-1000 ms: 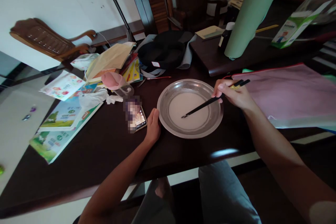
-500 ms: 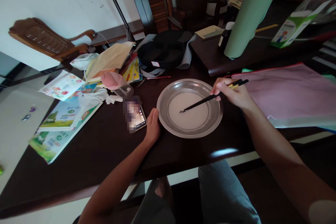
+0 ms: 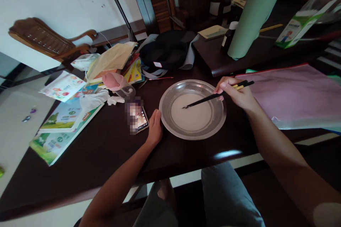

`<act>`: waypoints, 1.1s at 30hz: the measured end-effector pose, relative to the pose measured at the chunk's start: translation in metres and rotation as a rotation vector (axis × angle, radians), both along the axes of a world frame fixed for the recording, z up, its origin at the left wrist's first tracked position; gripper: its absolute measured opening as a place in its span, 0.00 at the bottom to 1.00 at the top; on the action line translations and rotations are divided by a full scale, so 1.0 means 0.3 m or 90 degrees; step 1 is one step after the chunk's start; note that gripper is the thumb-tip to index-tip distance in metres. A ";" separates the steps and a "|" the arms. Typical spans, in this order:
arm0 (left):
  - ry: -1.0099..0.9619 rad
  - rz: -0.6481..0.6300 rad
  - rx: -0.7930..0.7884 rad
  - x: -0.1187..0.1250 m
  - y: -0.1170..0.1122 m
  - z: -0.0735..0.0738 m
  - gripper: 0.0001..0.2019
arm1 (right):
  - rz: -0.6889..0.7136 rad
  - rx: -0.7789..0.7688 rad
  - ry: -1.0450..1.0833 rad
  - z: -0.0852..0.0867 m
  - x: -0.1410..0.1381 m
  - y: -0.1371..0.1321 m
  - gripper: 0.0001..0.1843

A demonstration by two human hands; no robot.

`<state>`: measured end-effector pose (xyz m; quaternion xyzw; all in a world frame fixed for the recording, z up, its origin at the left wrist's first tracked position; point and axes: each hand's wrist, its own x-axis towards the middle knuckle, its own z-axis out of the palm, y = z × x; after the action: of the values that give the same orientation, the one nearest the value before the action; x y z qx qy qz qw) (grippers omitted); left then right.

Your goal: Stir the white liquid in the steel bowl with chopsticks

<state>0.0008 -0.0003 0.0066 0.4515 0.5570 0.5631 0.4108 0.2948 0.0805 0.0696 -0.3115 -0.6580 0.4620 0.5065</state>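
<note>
Grasping a pair of slim black chopsticks (image 3: 204, 100) with gold-coloured bands near the upper ends in the right hand (image 3: 234, 92), with thumb and fingers bent around the shafts. Slanting them down leftward across a wide, round, shallow silver metal bowl (image 3: 217, 114), with the tips left of centre at the smooth, milky-white contents (image 3: 194, 118); cannot tell whether dipped in or just above. Holding the left hand (image 3: 155, 127) against the left side of the bowl's rim, with the thumb uppermost; cannot tell whether gripping or merely touching. Have the bowl set flat between both hands on a glossy dark brown wooden table (image 3: 114, 156). Just left of the left hand, can see a lit smartphone (image 3: 142, 118) lying face up, with part of the screen blurred. Beyond the phone, can make out crumpled white tissue (image 3: 115, 100) and a clear cup with a rounded pink lid (image 3: 114, 81). Just right of the right hand, can see a pink translucent pouch with a red edge (image 3: 287, 95), lying flat.
</note>
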 end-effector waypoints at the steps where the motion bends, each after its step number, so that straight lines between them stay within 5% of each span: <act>1: -0.003 0.000 -0.001 0.001 0.000 0.001 0.24 | -0.017 0.005 0.023 0.001 0.005 0.003 0.16; 5: -0.021 -0.006 -0.013 0.000 -0.001 -0.004 0.23 | -0.004 0.004 0.098 -0.003 0.017 0.009 0.19; 9: -0.020 -0.007 -0.005 -0.003 0.000 -0.014 0.23 | 0.052 -0.018 0.019 -0.003 -0.001 -0.003 0.17; 15: -0.033 -0.012 -0.010 -0.005 0.001 -0.020 0.23 | -0.047 0.022 0.063 0.002 0.011 0.013 0.19; 21: -0.022 0.001 -0.015 -0.001 0.000 -0.011 0.24 | 0.063 -0.020 0.009 -0.005 0.003 -0.001 0.18; 28: -0.023 -0.002 -0.011 0.002 0.000 -0.005 0.24 | -0.074 0.007 0.075 0.012 0.011 0.012 0.21; 33: 0.030 0.007 -0.011 0.004 -0.003 0.014 0.25 | 0.032 -0.037 0.053 0.003 0.007 0.004 0.20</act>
<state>0.0021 -0.0013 0.0107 0.4580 0.5736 0.5498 0.3986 0.2968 0.0818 0.0705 -0.2901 -0.6301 0.5062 0.5124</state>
